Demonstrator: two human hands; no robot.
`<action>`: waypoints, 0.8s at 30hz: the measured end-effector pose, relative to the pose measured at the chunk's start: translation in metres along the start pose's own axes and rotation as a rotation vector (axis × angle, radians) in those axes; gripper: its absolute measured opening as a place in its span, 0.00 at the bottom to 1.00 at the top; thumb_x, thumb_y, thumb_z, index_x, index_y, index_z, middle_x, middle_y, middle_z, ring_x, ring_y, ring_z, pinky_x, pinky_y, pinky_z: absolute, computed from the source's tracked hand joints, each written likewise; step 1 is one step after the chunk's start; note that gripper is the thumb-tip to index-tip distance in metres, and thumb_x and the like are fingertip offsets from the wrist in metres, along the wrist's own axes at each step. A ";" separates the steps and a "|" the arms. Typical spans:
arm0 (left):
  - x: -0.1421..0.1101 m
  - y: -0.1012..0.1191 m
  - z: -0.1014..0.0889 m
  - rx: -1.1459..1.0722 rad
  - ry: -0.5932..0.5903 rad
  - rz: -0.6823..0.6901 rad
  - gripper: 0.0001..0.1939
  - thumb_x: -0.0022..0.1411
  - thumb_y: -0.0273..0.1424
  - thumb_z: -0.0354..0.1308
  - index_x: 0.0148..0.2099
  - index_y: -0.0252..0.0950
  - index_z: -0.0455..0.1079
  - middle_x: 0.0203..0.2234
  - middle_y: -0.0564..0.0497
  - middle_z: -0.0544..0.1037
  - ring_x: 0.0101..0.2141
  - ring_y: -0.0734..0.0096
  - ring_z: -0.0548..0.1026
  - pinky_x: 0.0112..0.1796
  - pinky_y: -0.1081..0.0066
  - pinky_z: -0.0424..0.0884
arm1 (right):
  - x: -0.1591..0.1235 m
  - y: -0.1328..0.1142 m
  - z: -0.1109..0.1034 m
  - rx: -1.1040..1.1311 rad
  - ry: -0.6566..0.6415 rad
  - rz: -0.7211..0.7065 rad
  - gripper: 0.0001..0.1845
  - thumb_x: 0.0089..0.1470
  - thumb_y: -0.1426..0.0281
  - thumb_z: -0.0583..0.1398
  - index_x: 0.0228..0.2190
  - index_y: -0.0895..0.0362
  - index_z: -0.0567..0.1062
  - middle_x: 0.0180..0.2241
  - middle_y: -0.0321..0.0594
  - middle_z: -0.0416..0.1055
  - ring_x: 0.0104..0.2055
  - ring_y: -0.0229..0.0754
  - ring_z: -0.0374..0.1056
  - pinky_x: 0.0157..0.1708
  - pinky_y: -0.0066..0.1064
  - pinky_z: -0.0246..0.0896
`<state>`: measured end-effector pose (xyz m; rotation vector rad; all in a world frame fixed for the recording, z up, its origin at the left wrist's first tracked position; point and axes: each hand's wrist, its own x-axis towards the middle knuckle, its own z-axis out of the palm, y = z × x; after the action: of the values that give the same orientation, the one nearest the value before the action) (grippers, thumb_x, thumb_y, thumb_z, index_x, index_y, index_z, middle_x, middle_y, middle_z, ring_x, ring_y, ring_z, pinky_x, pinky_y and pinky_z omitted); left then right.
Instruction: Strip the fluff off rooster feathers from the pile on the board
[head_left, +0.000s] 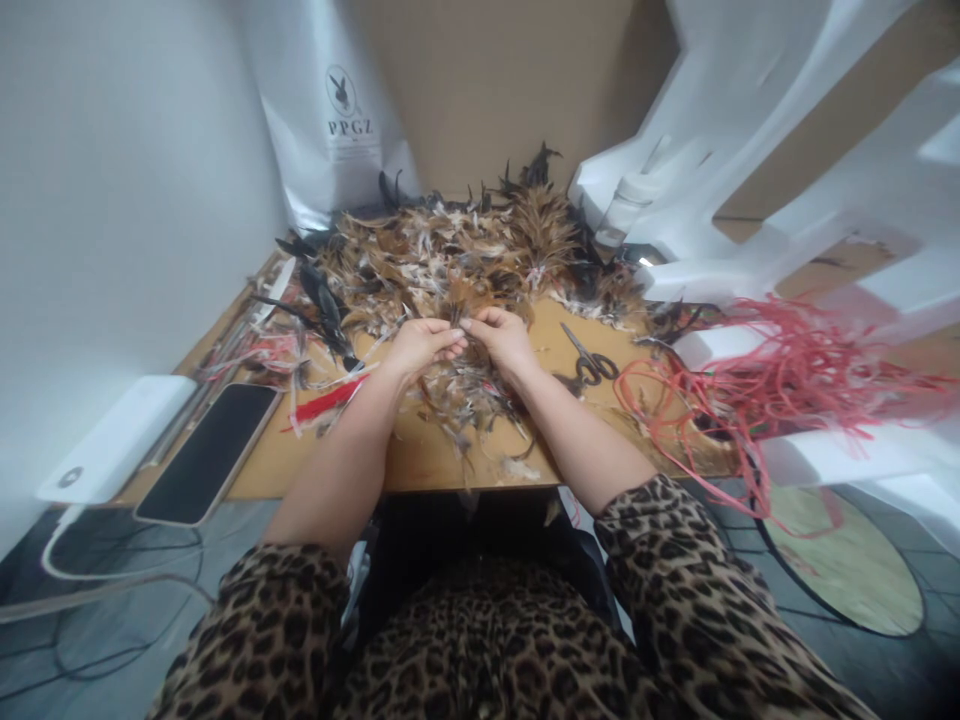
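Note:
My left hand [427,345] and my right hand [499,338] meet over the middle of the table, fingertips pinched close together. Between them is a small bunch of brown feathers [466,300], its base at my fingertips and its tips pointing away from me. Which fingers bear most of the hold is too small to tell. Behind my hands spreads a large pile of brown, white and black feathers [420,250]. Loose feather scraps [469,395] lie on the table beneath and in front of my hands.
Scissors [589,358] lie right of my hands. Tangled red strips [802,375] hang off the right side. At left are a phone [210,455], a white power bank [116,440] with a cable and a red bundle [328,400]. A white bag [337,150] stands behind.

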<state>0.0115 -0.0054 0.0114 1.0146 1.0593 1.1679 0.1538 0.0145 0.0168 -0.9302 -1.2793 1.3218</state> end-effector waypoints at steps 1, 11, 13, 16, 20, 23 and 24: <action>0.001 -0.001 0.000 0.021 -0.001 0.010 0.08 0.45 0.29 0.66 0.26 0.28 0.74 0.22 0.45 0.77 0.20 0.80 0.71 0.24 0.80 0.67 | 0.000 0.000 0.000 0.004 0.006 -0.001 0.14 0.35 0.64 0.66 0.18 0.58 0.67 0.19 0.28 0.63 0.22 0.29 0.55 0.25 0.24 0.50; 0.001 0.013 -0.013 -0.154 0.199 0.154 0.08 0.47 0.30 0.65 0.26 0.29 0.72 0.22 0.50 0.76 0.19 0.84 0.69 0.22 0.83 0.65 | 0.006 -0.004 -0.008 -0.048 0.098 -0.028 0.11 0.38 0.63 0.63 0.24 0.58 0.73 0.19 0.29 0.64 0.22 0.30 0.54 0.26 0.25 0.52; 0.004 0.016 -0.020 -0.259 0.252 0.190 0.07 0.48 0.29 0.65 0.27 0.30 0.71 0.21 0.51 0.75 0.20 0.85 0.69 0.22 0.84 0.64 | 0.011 -0.001 -0.014 -0.121 0.136 -0.060 0.10 0.39 0.64 0.63 0.23 0.58 0.73 0.20 0.30 0.66 0.23 0.30 0.56 0.27 0.25 0.54; 0.007 0.016 -0.029 -0.347 0.282 0.191 0.05 0.49 0.27 0.64 0.28 0.30 0.71 0.21 0.53 0.74 0.20 0.86 0.69 0.21 0.85 0.63 | 0.018 0.009 -0.022 -0.267 0.131 -0.107 0.09 0.40 0.64 0.62 0.23 0.58 0.74 0.22 0.32 0.69 0.25 0.32 0.59 0.30 0.26 0.57; 0.010 0.014 -0.035 -0.378 0.303 0.179 0.04 0.50 0.26 0.63 0.29 0.30 0.71 0.21 0.53 0.74 0.19 0.87 0.68 0.21 0.85 0.63 | 0.018 0.020 -0.024 -0.539 0.047 -0.170 0.08 0.43 0.66 0.60 0.24 0.58 0.75 0.24 0.35 0.72 0.27 0.35 0.64 0.33 0.28 0.58; 0.012 0.012 -0.036 -0.394 0.302 0.185 0.05 0.50 0.26 0.63 0.29 0.30 0.71 0.22 0.53 0.74 0.19 0.86 0.68 0.20 0.85 0.63 | 0.009 0.017 -0.018 -0.722 -0.058 -0.188 0.09 0.45 0.66 0.58 0.25 0.57 0.76 0.25 0.35 0.73 0.28 0.36 0.65 0.32 0.27 0.58; 0.012 0.012 -0.036 -0.399 0.298 0.191 0.05 0.50 0.26 0.63 0.29 0.30 0.71 0.22 0.53 0.74 0.19 0.86 0.68 0.20 0.85 0.63 | 0.007 0.015 -0.015 -0.774 -0.099 -0.192 0.09 0.46 0.66 0.58 0.26 0.57 0.77 0.25 0.36 0.74 0.28 0.36 0.66 0.32 0.27 0.58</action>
<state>-0.0253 0.0103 0.0141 0.6490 0.9173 1.6487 0.1646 0.0251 0.0012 -1.2258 -1.9601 0.7145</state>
